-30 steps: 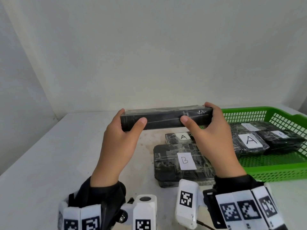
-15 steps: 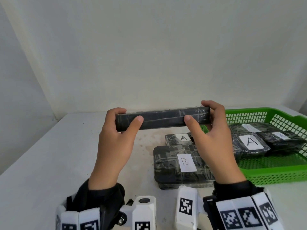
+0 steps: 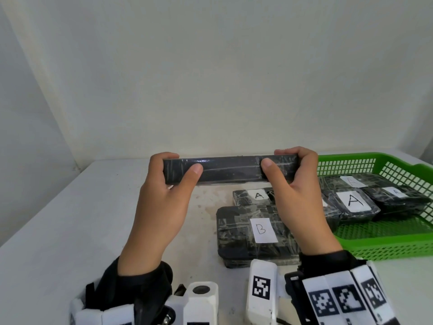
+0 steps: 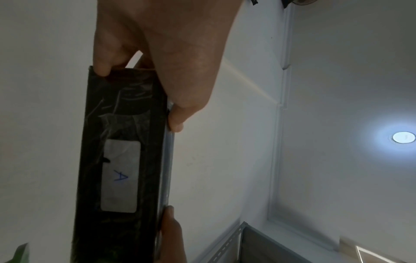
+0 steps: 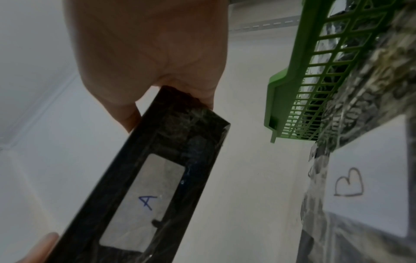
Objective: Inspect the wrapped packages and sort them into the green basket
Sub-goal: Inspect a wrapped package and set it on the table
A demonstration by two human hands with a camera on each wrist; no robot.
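Both hands hold a black wrapped package (image 3: 230, 169) edge-on above the table, its thin side toward the head camera. My left hand (image 3: 174, 171) grips its left end and my right hand (image 3: 284, 166) its right end, thumbs in front and fingers curled over the top. Both wrist views show its underside label, a blue "A" (image 4: 120, 176) (image 5: 147, 202). On the table lie a package marked B (image 3: 254, 235) and, behind it, one marked A (image 3: 251, 197). The green basket (image 3: 386, 245) at the right holds several packages labelled A (image 3: 352, 202).
A white wall stands close behind the white table (image 3: 70, 221), with another wall at the left. The basket's mesh side (image 5: 301, 99) is next to my right hand. Tracking cuffs with black-and-white markers (image 3: 261, 287) sit on both wrists.
The held package has tipped from slightly tilted to level and edge-on, and both hands' fingers have curled further over its top. Everything on the table and in the basket has stayed put.
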